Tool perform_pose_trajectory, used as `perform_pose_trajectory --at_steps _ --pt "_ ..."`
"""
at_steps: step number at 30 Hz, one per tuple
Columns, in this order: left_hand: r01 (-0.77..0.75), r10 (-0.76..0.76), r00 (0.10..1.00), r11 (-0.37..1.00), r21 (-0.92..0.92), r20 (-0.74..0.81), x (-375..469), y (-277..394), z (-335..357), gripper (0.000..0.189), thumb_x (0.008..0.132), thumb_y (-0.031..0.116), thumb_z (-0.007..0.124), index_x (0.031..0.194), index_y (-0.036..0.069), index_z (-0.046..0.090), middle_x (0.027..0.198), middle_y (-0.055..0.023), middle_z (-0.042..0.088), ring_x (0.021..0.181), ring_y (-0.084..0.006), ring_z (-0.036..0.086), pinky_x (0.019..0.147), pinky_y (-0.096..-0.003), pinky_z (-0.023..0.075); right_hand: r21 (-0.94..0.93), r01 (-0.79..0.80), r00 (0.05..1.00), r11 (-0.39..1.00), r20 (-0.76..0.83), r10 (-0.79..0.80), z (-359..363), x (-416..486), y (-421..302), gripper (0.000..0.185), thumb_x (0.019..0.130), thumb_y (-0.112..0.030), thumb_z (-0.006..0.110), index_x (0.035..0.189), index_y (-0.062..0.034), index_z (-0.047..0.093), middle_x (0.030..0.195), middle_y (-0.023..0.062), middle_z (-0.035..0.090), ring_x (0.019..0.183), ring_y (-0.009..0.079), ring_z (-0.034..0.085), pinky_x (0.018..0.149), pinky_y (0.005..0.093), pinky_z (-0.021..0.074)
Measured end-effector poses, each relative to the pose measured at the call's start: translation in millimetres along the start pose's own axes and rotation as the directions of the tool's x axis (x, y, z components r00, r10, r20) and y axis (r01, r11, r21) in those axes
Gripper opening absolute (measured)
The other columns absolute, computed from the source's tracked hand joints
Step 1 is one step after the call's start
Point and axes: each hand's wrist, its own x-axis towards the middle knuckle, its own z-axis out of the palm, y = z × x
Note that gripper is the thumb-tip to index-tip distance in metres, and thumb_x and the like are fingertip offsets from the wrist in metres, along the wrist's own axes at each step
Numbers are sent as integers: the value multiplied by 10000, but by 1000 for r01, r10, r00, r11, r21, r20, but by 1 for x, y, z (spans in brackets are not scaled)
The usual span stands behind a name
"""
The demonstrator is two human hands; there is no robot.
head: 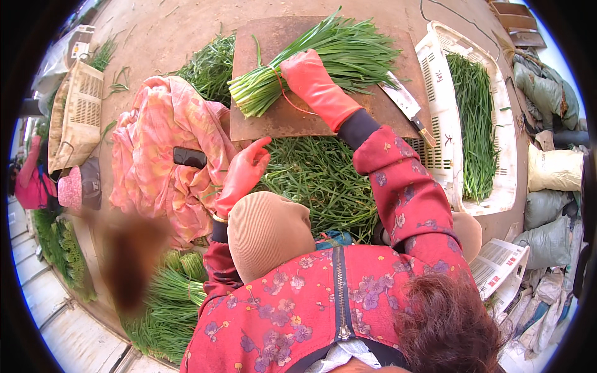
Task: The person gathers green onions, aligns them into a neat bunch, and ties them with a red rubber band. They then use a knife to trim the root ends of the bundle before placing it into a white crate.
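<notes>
A bunch of long green leaf vegetables, apparently Chinese chives [326, 51], lies across a rust-brown board [266, 128], its pale cut ends to the left. Around it near those ends runs a thin red tie [281, 86], one length of which trails on the board. My right hand [305, 77], in a red rubber glove, is closed against the bunch, on the tie as far as I can see; its fingertips are hidden. My left hand [245, 172], gloved alike, hovers by the board's near left corner with fingers apart, holding nothing. A cleaver [402, 99] rests at the board's right.
Loose leaves [322, 186] heap below the board. At right, a white plastic crate [506, 163] holds more greens. A pink cloth [144, 126] with a phone [190, 157] lies left. Tied bunches [172, 303] sit by my left side. A person [30, 184] is at far left.
</notes>
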Motion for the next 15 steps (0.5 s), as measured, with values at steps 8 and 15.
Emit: perform_pose_trajectory --at_steps 8,15 --pt "71 -73 997 993 91 22 2 -8 2 405 820 137 576 1211 66 502 883 -124 626 795 -220 597 747 -323 468 837 -415 520 356 540 -662 -67 -30 -33 308 765 -315 671 944 -65 664 767 54 658 676 143 576 656 318 476" --pt "112 -126 986 986 125 111 -5 -22 7 418 817 171 580 1211 59 500 891 -128 628 838 -240 601 776 -332 454 -188 163 978 969 -97 -183 -11 -14 -21 572 818 -298 518 1348 -210 323 1142 92 552 1057 281 518 883 389 371"
